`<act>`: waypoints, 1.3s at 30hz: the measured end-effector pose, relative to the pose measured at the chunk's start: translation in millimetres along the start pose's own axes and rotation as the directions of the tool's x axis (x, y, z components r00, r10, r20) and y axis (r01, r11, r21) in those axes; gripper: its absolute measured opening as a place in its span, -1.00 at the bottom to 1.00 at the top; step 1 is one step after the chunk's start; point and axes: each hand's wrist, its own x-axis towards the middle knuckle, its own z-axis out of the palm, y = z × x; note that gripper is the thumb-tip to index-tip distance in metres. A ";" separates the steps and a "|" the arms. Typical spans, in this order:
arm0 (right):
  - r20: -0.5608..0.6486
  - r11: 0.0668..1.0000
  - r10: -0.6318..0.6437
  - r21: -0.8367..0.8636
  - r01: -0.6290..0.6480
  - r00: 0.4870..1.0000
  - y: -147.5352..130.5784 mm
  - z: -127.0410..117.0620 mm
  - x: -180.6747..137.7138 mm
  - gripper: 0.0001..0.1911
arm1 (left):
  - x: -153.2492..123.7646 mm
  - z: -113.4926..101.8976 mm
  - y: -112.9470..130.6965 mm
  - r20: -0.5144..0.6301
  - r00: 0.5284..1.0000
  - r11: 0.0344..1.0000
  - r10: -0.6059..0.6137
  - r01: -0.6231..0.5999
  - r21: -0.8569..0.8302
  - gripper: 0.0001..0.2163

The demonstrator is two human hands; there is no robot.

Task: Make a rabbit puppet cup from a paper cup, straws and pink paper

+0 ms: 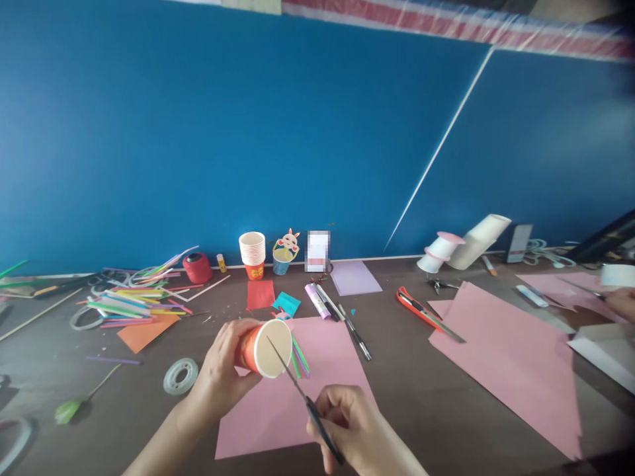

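My left hand (225,363) is wrapped around an orange-red paper cup (247,350), tilted so that its pale inside and round rim face me. In my right hand (350,420) is a pair of scissors (311,411) with black handles. Their thin blades point up and left, and the tip overlaps the cup's mouth; whether it touches the paper I cannot tell. Both hands are above a pink sheet of paper (292,420) on the dark table. Several short green and purple strips (300,357) lie on that sheet, just right of the cup.
Stacked paper cups (253,254), a red spool (197,268) and a rabbit-decorated cup (282,261) stand by the blue wall. Tape (180,376) and pipe cleaners (129,304) lie left. An orange utility knife (419,308) and pink sheets (510,363) lie right, near another person's hand (622,304).
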 end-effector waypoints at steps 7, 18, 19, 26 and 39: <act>0.009 1.000 0.009 0.012 -0.009 1.000 1.4 4.2 0.8 -0.80 | -7.5 -1.0 1.5 0.060 0.979 0.975 0.196 -0.201 0.091 -0.41; -0.014 0.999 -0.022 0.045 0.022 1.000 20.6 13.1 3.5 -0.77 | -7.3 -0.3 19.0 0.063 0.981 0.976 0.185 -0.191 0.108 -0.45; -0.012 0.999 -0.028 0.042 0.028 1.000 22.8 13.1 4.0 -0.76 | -7.1 -0.1 19.7 0.056 0.979 0.974 0.194 -0.199 0.108 -0.45; -0.017 0.998 -0.053 0.036 0.054 0.998 24.6 11.9 1.6 -0.72 | -9.2 2.3 17.2 0.070 0.971 0.963 0.228 -0.235 0.133 -0.42; -0.167 0.962 -0.204 -0.218 0.166 0.965 15.9 14.2 -7.1 -0.75 | -9.1 -2.2 28.3 0.104 0.950 0.892 0.293 -0.311 0.329 -0.43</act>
